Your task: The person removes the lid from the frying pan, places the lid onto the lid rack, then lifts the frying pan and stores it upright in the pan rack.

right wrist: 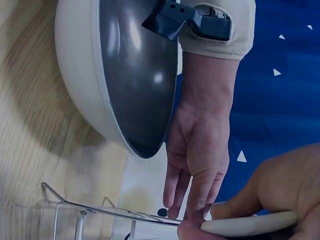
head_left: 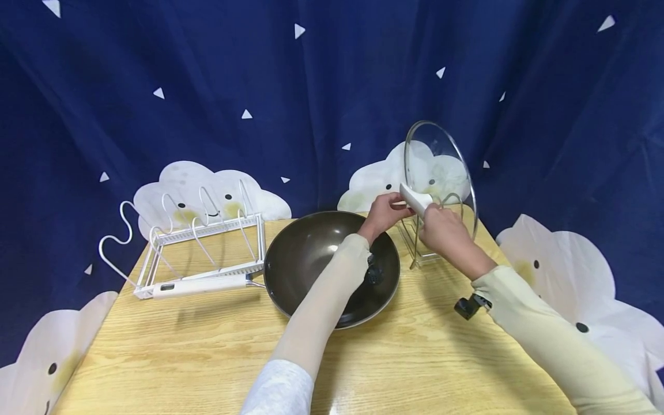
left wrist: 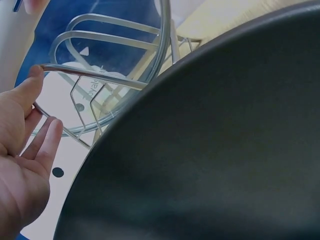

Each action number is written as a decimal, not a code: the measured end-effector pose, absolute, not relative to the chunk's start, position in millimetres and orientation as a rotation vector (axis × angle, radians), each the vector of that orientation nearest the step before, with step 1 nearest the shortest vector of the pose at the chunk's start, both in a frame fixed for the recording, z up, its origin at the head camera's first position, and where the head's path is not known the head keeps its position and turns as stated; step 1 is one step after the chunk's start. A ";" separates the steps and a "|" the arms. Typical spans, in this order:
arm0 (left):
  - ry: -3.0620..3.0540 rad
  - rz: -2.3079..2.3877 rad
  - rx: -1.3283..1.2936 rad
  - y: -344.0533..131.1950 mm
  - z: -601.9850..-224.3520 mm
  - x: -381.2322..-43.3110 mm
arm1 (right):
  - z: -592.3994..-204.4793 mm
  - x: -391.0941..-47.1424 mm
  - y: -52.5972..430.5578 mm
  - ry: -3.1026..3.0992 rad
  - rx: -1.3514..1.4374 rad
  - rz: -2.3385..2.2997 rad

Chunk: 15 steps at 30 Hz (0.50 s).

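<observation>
My right hand (head_left: 446,233) grips the white handle (head_left: 417,200) of a clear glass pot lid (head_left: 440,164). The lid stands on edge, tilted, at a metal wire rack (left wrist: 100,75) on the right of the table. My left hand (head_left: 384,216) reaches across the wok (head_left: 306,253) to that rack. In the left wrist view its thumb and fingers pinch the end of a wire loop, the thumb on the upper wire. The dark-lined wok, pale outside, sits mid-table, its white handle (head_left: 202,285) pointing left.
A white rack (head_left: 238,268) with several wavy upright loops stands at the left back, behind the wok's handle. The wooden table (head_left: 207,357) ends at a dark blue curtain (head_left: 270,69) with white triangles and clouds. Small black cameras sit on both wrists.
</observation>
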<state>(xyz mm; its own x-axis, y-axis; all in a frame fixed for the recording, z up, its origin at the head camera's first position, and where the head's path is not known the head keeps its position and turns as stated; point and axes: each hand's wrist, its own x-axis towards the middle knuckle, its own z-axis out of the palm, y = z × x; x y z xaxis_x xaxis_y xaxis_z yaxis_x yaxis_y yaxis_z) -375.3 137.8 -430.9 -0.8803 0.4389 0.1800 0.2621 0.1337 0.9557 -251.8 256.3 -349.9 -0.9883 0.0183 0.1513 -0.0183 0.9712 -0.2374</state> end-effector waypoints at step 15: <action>2.114 1.928 0.620 138.1 -437.9 -375.1 | -353.3 -250.7 244.9 -2.973 0.034 0.359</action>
